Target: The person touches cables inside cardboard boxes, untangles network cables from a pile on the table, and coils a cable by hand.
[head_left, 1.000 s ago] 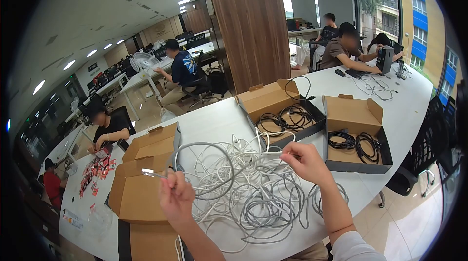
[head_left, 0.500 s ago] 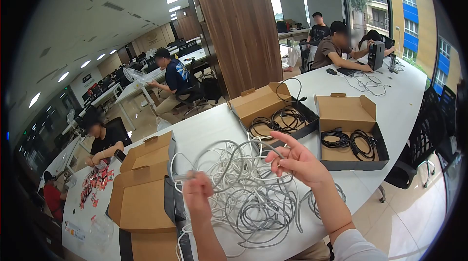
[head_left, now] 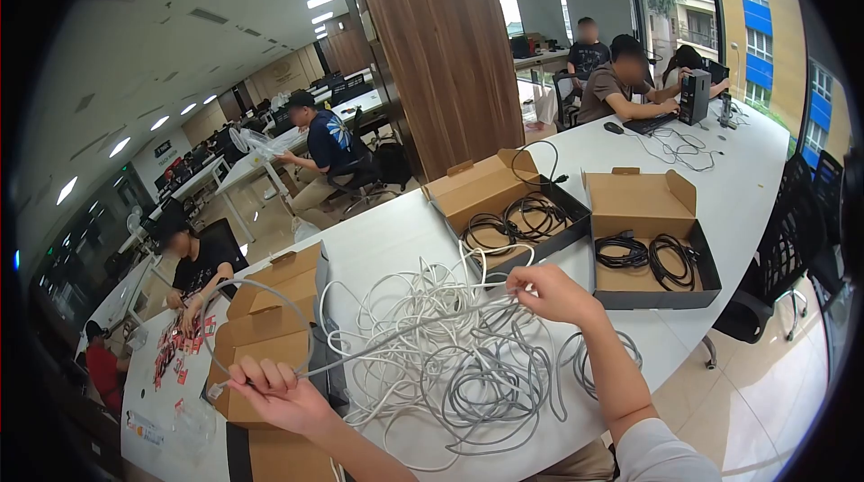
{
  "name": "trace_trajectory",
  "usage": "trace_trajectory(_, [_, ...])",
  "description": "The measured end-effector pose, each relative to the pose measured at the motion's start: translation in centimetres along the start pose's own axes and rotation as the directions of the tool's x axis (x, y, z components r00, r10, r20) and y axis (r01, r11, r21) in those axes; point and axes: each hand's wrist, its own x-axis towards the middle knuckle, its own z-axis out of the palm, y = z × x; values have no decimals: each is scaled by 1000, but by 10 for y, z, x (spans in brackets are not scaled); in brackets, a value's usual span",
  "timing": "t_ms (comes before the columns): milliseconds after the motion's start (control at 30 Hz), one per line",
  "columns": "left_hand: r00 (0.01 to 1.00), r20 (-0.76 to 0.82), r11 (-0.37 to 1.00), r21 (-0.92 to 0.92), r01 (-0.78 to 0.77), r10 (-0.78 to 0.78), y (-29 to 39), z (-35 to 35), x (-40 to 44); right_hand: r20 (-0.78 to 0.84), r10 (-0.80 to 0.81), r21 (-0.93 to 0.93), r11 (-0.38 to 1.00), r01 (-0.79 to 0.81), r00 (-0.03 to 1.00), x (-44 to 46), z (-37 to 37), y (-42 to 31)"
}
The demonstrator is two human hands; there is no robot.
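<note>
The left hand point(head_left: 286, 399) is clamped on a grey cable point(head_left: 360, 355), lower left; the right hand point(head_left: 556, 293) pinches it, right of centre. The hands are apart, apparently to extend this 1 length above the tangled pile point(head_left: 490, 387), centre. 2 open boxes point(head_left: 657, 299) contain black cables point(head_left: 621, 252).

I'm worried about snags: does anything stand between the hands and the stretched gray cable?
Nothing visible does: the left hand and right hand both hold the gray cable directly. Its span passes over tangled white cables.
</note>
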Motion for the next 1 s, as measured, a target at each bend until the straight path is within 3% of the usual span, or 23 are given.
trace_trajectory(100, [985, 4, 985, 29, 172, -172, -3, 4, -2, -226, 36, 30, 999, -30, 974, 5, 6, 6])
trace_trajectory(200, [924, 59, 926, 27, 377, -377, -10, 9, -6, -312, 237, 243, 956, -164, 920, 7, -3, -13])
trace_trajectory(233, [893, 93, 898, 20, 440, -440, -13, 11, -8, -327, 217, 324, 940, -107, 920, 7, -5, -19])
trace_trajectory(333, [836, 68, 832, 169, 529, -545, -18, 21, -16, -259, 338, 580, 803, -133, 905, 6, -12, -28])
trace_trajectory(433, [742, 119, 746, 219, 629, -660, -24, 19, -19, -221, 291, 605, 789, -104, 931, 2, -17, -17])
trace_trajectory(533, [598, 130, 611, 124, 782, -791, -34, 20, -22, -222, 228, 644, 764, -32, 948, 2, -13, -12])
trace_trajectory(667, [300, 158, 297, -43, 954, -941, -68, 19, -33, -270, 127, 659, 747, 87, 955, 5, 3, -29])
trace_trajectory(700, [229, 183, 215, -95, 972, -956, -78, 18, -38, -220, 115, 692, 719, 72, 969, 4, 5, -35])
trace_trajectory(767, [101, 252, 57, -177, 983, -962, -94, 18, -51, -226, 124, 667, 742, 61, 966, 4, 15, -44])
trace_trajectory(867, [-11, 282, -20, -27, 999, -959, -110, 19, -69, -260, 74, 572, 815, 91, 963, 4, 22, -53])
trace_trajectory(967, [38, 179, 83, 248, 965, -983, -105, 34, -73, -345, -140, 235, 945, 230, 928, 6, 22, -58])
trace_trajectory(1000, [70, 142, 116, 341, 933, -987, -104, 37, -74, -299, -93, 244, 955, 170, 950, 4, 21, -61])
